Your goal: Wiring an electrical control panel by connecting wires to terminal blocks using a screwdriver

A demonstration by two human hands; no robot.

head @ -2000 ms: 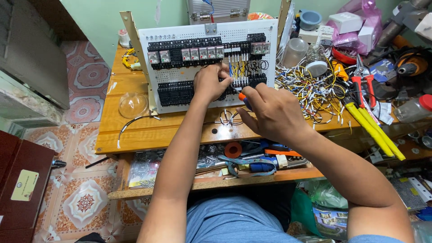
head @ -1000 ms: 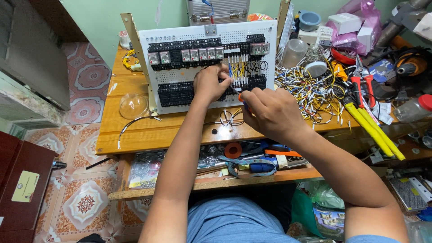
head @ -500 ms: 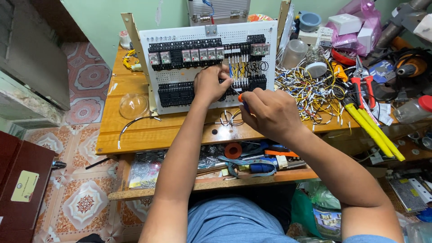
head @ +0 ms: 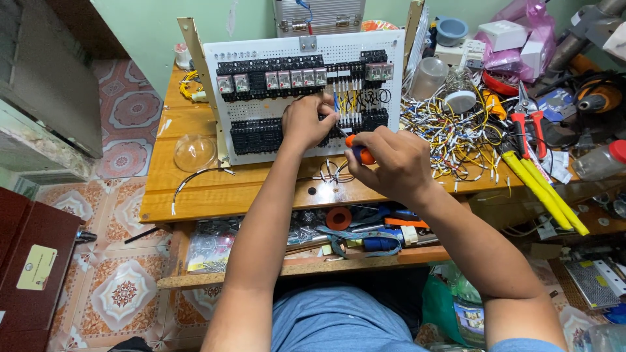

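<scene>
On the wooden workbench [head: 195, 189], head view: a white perforated control panel [head: 306, 98] propped upright, two rows of black terminal blocks and relays already mounted, a bundle of yellow and white wires [head: 355, 104] already run between the rows near the middle. Left hand [head: 306, 120] pressed against the lower terminal row, fingers curled together over the blocks, apparently steadying a wire end; exact pinch hidden by the knuckles. Right hand [head: 391, 163] just beside it, fingers wrapped tight around an orange-handled screwdriver [head: 360, 151], tip aimed toward the terminals under the left hand. Judged well under way: mounting done, middle section wired, left half of the rows bare of leads as far as visible. Much wiring seemingly left, given the loose heap of cut wires [head: 450, 133] to the right of the panel. Beside that heap, red-handled pliers [head: 529, 124] and yellow-handled cutters [head: 541, 189], both untouched. A clear plastic dome [head: 194, 151] left of the panel.
</scene>
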